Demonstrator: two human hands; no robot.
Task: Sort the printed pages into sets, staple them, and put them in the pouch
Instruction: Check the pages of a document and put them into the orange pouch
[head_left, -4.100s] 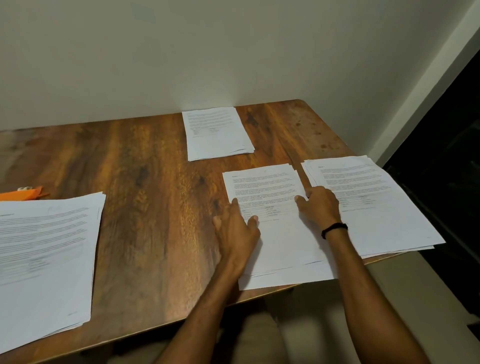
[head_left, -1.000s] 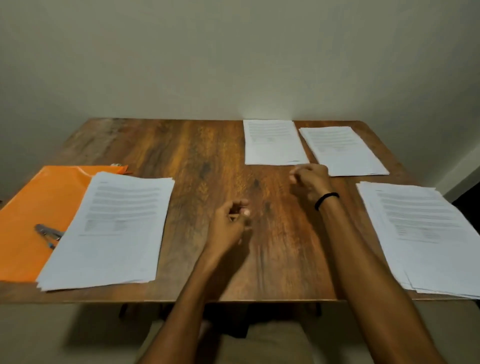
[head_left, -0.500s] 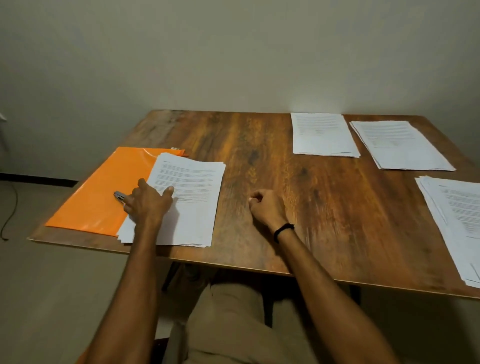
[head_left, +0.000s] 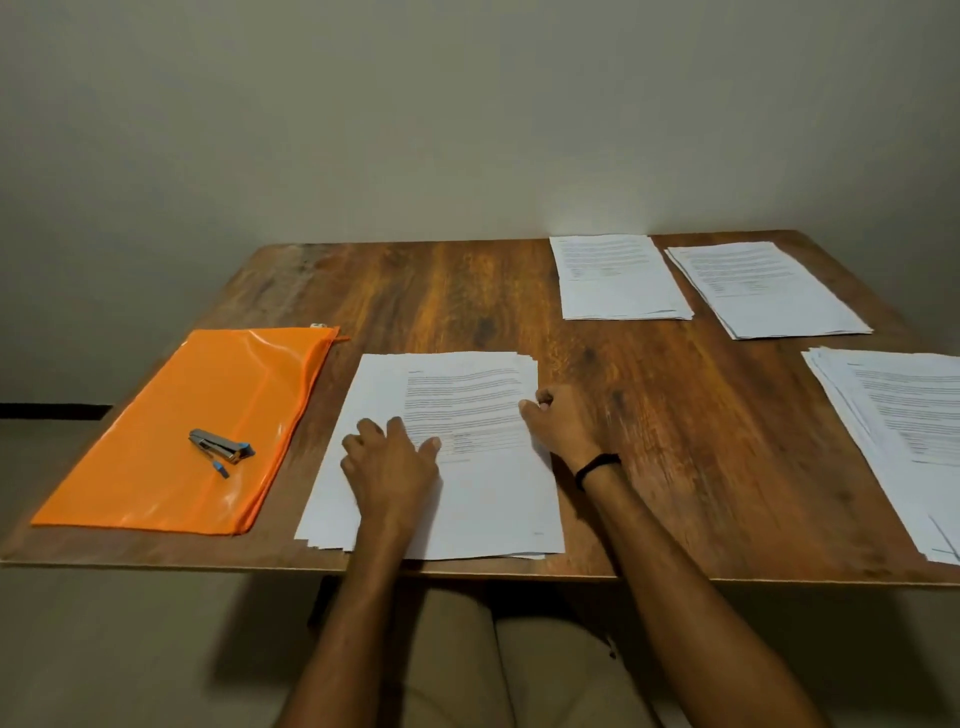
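On the counter (head_left: 441, 301), sorting appears under way: far piles (head_left: 618, 280) and a right pile (head_left: 904, 426) lie apart, nothing visibly stapled, and the pouch (head_left: 171, 395) lies at the left, bearing the stapler (head_left: 221, 448). Left grip (head_left: 389, 467) presses flat, fingers spread, on the near stack (head_left: 467, 499). Right grip (head_left: 558, 423) curls at that stack's right edge; whether it pinches a sheet cannot be told.

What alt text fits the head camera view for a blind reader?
The left hand and right hand touch a paper stack at the front of a wooden table. An orange pouch with a stapler on it lies left; three more stacks lie right.
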